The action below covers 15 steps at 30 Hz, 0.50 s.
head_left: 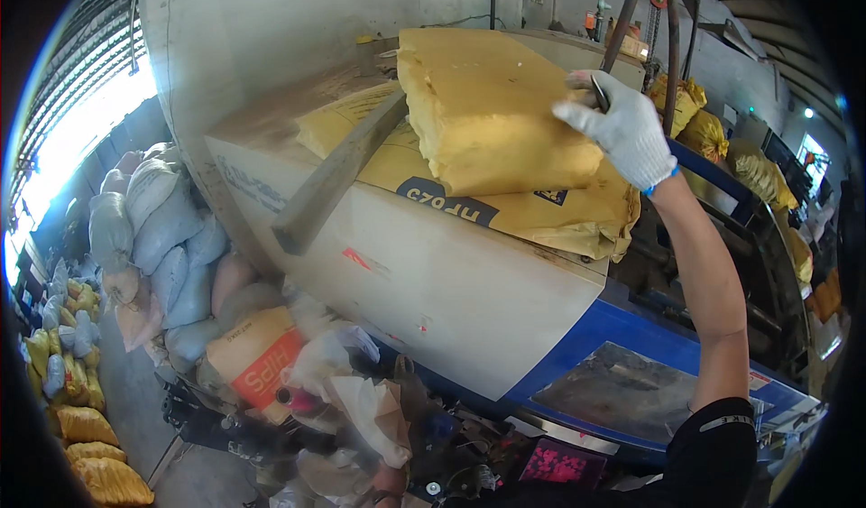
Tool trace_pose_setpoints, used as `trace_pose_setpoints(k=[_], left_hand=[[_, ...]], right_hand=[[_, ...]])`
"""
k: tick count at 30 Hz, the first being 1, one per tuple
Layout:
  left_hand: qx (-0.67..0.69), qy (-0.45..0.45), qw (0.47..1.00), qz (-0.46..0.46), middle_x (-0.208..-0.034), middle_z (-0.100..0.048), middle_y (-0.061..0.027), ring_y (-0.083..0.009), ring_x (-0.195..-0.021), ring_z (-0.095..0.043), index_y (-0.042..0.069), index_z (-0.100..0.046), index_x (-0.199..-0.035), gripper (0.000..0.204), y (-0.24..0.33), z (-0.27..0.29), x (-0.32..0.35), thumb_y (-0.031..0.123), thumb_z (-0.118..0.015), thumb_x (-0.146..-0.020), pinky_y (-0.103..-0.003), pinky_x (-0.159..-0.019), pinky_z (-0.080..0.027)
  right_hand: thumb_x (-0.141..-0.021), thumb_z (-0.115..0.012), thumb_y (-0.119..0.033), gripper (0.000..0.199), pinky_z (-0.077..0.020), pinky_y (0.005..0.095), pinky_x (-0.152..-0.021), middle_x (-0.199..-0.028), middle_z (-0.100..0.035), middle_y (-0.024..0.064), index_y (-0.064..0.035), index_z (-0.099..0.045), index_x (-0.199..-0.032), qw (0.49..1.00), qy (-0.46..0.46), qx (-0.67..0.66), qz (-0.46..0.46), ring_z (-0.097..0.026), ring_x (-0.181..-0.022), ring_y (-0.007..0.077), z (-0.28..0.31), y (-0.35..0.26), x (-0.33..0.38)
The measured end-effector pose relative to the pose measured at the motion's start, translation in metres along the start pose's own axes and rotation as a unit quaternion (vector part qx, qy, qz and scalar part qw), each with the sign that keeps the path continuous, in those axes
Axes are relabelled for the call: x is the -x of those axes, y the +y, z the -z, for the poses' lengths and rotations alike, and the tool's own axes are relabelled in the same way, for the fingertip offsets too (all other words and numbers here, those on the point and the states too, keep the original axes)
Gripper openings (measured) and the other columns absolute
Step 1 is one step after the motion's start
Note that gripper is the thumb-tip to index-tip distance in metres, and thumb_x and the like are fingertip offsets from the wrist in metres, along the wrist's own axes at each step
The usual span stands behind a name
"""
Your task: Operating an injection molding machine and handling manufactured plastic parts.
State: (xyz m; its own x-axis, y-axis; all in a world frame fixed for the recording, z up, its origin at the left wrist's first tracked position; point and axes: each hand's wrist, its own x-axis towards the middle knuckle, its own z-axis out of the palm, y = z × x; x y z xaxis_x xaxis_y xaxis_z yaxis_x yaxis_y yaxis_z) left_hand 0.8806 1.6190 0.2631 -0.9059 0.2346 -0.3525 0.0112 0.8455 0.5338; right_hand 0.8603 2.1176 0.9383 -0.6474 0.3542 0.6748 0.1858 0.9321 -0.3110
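Atop white machine point(433, 291), bulky sack point(496, 111) rests on flatter sack point(600, 219), likely for support; right hand point(629, 129) grips dark tool point(600, 92) beside it.

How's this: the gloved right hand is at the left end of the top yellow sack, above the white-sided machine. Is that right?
Not quite: the head view shows the gloved right hand at the right end of the top yellow sack, above the white-sided machine.

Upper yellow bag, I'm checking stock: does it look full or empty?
Looks full: the upper yellow bag forms a thick, bulky block; its contents are hidden.
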Motion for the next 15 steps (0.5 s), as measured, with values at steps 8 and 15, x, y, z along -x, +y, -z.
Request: trace_pose_setpoints(k=[8,15], left_hand=[[-0.007,-0.02,0.999,0.035,-0.106,-0.068,-0.0292,-0.0486,-0.098,-0.065,0.004,-0.046,-0.127,0.065,-0.014,-0.006,0.002,0.052,-0.064,-0.088,-0.057,-0.082,-0.053],[-0.007,-0.003,1.0,-0.007,-0.106,-0.067,-0.0299,-0.0484,-0.098,-0.065,0.002,-0.046,-0.129,0.064,-0.014,-0.004,0.001,0.05,-0.064,-0.089,-0.056,-0.082,-0.053]], right_hand=[[-0.081,-0.072,-0.052,0.065,-0.0514,0.0432,-0.088,-0.108,-0.065,0.0169,-0.011,-0.061,-0.13,0.964,-0.011,0.265,0.009,-0.065,-0.102,0.0364,-0.005,0.051,-0.001],[-0.089,-0.064,-0.039,0.028,-0.0549,0.0423,-0.071,-0.086,-0.069,0.0104,-0.0128,-0.07,-0.098,0.943,0.051,0.236,0.231,-0.069,-0.085,0.0316,-0.033,0.042,-0.014]])
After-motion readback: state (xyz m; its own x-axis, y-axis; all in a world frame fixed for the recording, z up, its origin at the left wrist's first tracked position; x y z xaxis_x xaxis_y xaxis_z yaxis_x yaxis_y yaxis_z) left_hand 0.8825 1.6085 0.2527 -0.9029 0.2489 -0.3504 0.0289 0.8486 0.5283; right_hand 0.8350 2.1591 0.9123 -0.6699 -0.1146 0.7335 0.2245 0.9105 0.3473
